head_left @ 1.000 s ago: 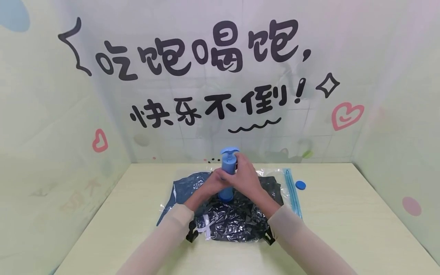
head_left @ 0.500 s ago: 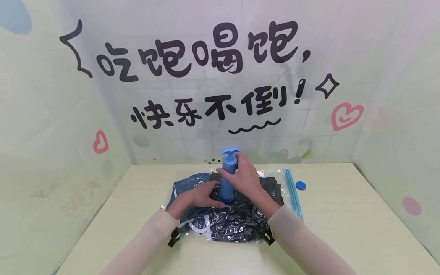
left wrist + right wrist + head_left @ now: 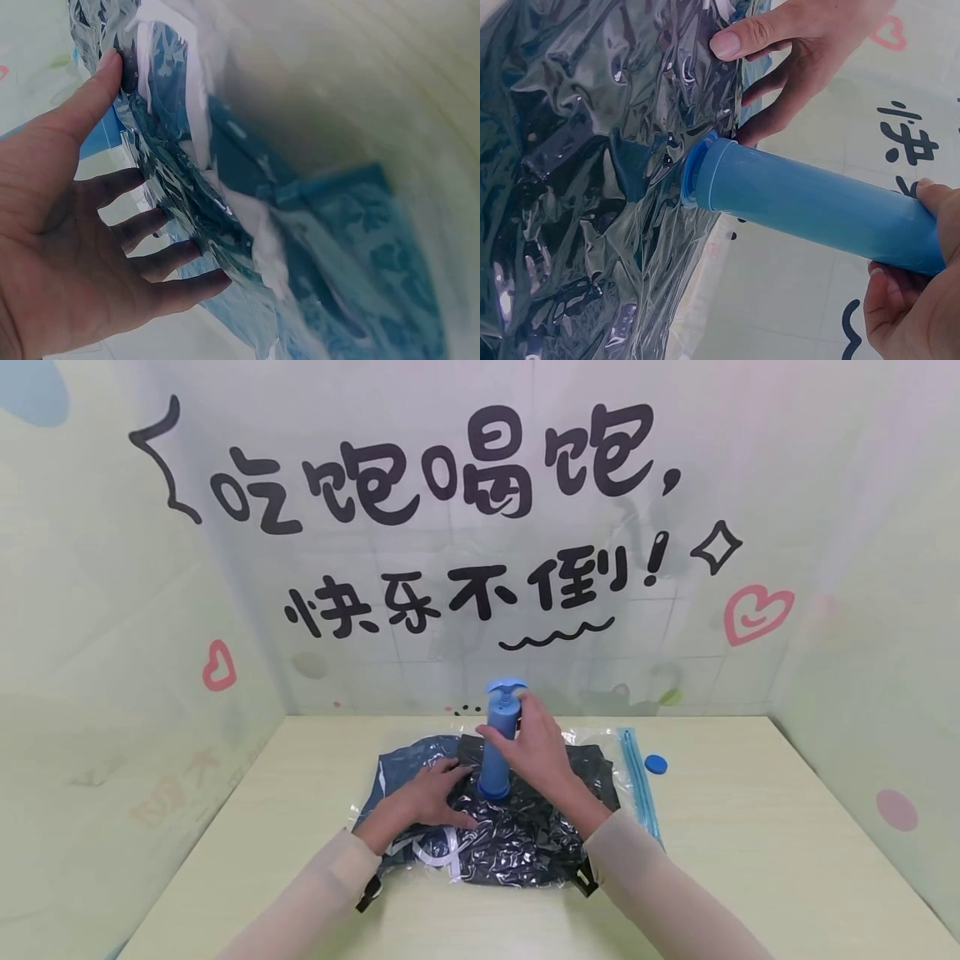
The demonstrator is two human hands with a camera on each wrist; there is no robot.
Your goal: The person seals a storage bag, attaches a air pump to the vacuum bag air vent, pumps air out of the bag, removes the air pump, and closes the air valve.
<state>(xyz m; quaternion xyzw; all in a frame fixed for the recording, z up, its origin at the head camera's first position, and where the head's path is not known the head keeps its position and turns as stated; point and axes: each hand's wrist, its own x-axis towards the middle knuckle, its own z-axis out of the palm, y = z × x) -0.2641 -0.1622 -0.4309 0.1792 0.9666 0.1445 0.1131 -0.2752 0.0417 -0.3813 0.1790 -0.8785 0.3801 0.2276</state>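
Note:
A clear vacuum storage bag (image 3: 517, 852) holding dark and blue clothing lies crinkled on the table. On its round blue valve (image 3: 696, 171) stands a blue hand pump (image 3: 497, 743), upright in the head view, its T-shaped handle at the top. My right hand (image 3: 538, 743) grips the upper part of the pump's barrel, thumb on the near side. With fingers spread, my left hand (image 3: 429, 797) rests on the bag just left of the pump's base. In the left wrist view the fingertips (image 3: 196, 291) of that hand touch the wrinkled plastic.
To the right of the bag's blue zip edge (image 3: 637, 777) lies a round blue cap (image 3: 656, 764). Pale wood table (image 3: 750, 852) surrounds the bag. Behind it stands a white printed backdrop (image 3: 420, 668) with large black lettering; similar side panels flank the table.
My left hand has let go of the pump's barrel and moved down and left onto the bag, fingers spreading. My right hand stays on the pump, which stands in nearly the same place.

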